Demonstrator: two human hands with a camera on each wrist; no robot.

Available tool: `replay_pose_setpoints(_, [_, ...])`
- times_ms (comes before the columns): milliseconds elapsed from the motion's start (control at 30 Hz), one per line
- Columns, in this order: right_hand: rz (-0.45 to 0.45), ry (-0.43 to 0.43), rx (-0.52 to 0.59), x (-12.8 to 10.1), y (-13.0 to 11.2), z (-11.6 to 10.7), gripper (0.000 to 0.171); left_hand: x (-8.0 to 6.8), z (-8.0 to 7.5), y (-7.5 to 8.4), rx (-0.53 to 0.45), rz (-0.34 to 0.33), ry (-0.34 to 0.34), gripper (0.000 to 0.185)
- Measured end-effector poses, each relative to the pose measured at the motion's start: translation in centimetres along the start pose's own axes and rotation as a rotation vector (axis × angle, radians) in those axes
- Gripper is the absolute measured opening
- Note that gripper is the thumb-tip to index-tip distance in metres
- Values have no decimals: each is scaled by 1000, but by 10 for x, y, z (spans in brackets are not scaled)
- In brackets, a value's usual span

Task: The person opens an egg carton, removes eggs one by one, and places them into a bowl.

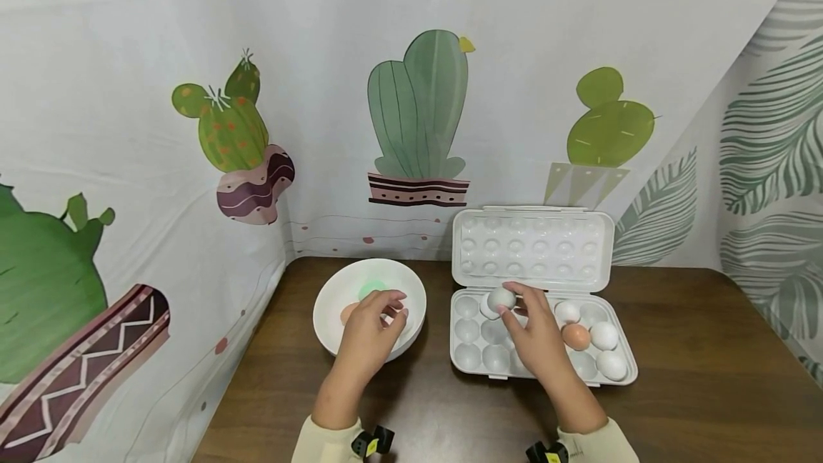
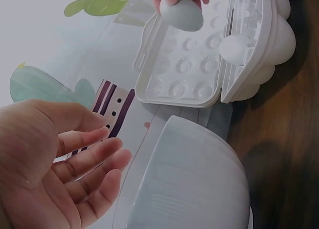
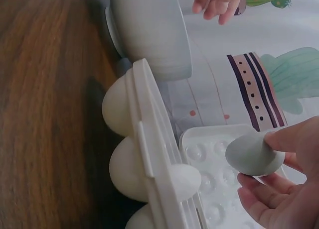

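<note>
Cream sleeves lie nearest; the left hand, empty, bends its fingers loosely over the bowl; the right hand pinches a grey-green egg above the carton (probably light, brittle: grip its middle gently).

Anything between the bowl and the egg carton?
No object there: in the head view, only a narrow strip of bare brown tabletop separates the bowl from the egg carton.

From the head, a pale wall cloth shows a ribbed cactus print at 12 o'clock, a spotted cactus print at 10, a paddle-shaped cactus print at 2 and striped leaf prints at 3. A brown wooden tabletop spreads at 6.
</note>
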State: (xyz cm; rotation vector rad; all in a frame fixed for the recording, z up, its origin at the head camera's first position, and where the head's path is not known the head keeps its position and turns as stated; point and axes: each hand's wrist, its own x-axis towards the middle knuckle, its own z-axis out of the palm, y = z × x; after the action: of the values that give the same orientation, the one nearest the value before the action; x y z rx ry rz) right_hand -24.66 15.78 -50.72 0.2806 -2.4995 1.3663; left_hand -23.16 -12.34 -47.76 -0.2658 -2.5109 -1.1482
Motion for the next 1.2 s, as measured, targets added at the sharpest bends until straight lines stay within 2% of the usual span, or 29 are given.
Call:
replay_pose_setpoints(233, [1, -32, 90, -1, -4, 3, 43, -1, 3, 4, -3, 2, -32, 24])
replay_pose_setpoints(667, [-9, -53, 93, -3, -14, 3, 42, -1, 9, 10, -20, 15, -75, 31])
replay_pose_setpoints(967, [-10, -83, 96, -7, -16, 5, 42, -3, 13, 12, 16, 44, -81, 31])
replay_pose_setpoints(1200, [-70, -82, 133, -10, -18, 8, 41, -5, 15, 12, 22, 33, -98, 31])
